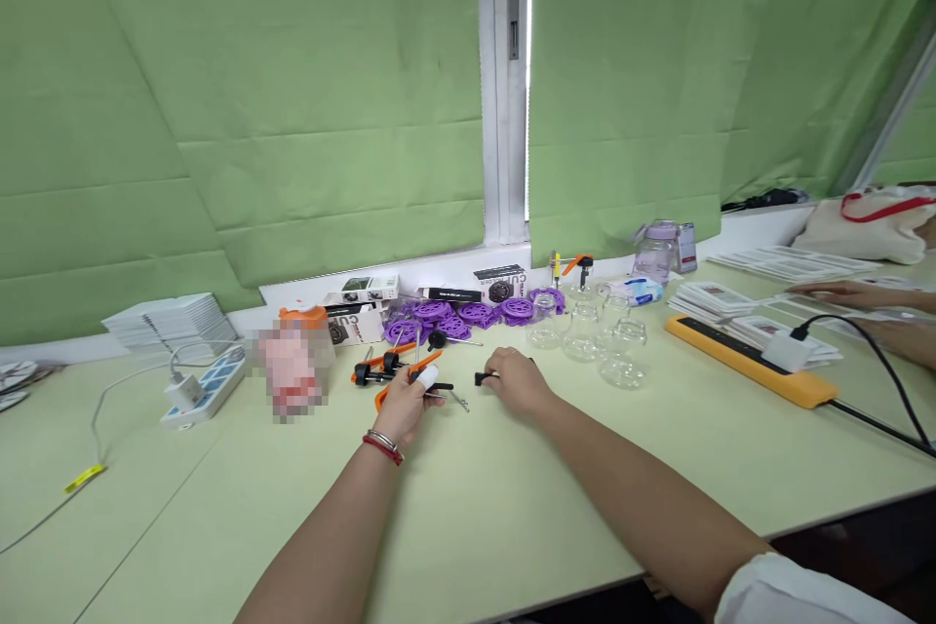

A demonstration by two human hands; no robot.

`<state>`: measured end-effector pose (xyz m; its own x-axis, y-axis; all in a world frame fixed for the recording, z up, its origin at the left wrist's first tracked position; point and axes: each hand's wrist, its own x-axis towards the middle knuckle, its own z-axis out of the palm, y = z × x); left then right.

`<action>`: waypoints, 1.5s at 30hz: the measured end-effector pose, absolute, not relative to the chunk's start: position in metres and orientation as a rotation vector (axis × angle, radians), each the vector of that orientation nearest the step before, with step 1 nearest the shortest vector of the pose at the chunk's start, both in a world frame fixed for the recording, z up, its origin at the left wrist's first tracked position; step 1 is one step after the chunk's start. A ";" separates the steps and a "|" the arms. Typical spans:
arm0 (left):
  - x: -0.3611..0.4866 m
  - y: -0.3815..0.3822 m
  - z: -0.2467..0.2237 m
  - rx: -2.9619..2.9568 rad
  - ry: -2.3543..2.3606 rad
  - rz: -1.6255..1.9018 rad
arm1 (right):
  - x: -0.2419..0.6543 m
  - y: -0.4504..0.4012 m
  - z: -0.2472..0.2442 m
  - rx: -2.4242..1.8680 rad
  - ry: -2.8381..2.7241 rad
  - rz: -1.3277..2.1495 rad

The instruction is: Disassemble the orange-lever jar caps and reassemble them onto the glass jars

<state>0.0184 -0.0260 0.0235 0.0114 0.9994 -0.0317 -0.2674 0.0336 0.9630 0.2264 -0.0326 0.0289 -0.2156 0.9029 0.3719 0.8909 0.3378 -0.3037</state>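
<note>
My left hand (406, 402), with a white covering on one finger, is closed on an orange-and-black clamp-like part (381, 398). A black stub and a thin metal rod (459, 400) stick out past its fingers; which piece the rod belongs to I cannot tell. To its right, my right hand (518, 382) pinches a small black piece (481, 378) just above the table. Behind the left hand lie more orange and black parts (364, 373) with metal rods. A round black knob (437, 339) on a rod is farther back. Several purple spoked discs (433, 310) are piled behind these.
Clear glass jars (621, 369) stand right of the discs; printed boxes (355, 324) line the wall. Power strips lie left (212, 392) and right (738, 356), with cables. A pixelated pink bundle (289, 366) sits left. Another person's hands (840, 294) are over paper stacks (709, 300) at right.
</note>
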 end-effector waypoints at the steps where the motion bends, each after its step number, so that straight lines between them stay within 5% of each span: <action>1: 0.019 -0.027 0.024 0.988 1.013 1.295 | 0.221 -0.035 0.029 -1.489 -2.157 0.042; 45: 0.029 -0.045 0.037 1.098 0.926 1.081 | 0.202 -0.048 0.019 -1.098 -2.126 0.305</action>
<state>0.0289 -0.0451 0.0374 0.2317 0.9714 -0.0517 -0.2005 0.0997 0.9746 0.2023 -0.0482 0.0186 -0.3842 0.7844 0.4869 0.6158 0.6106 -0.4979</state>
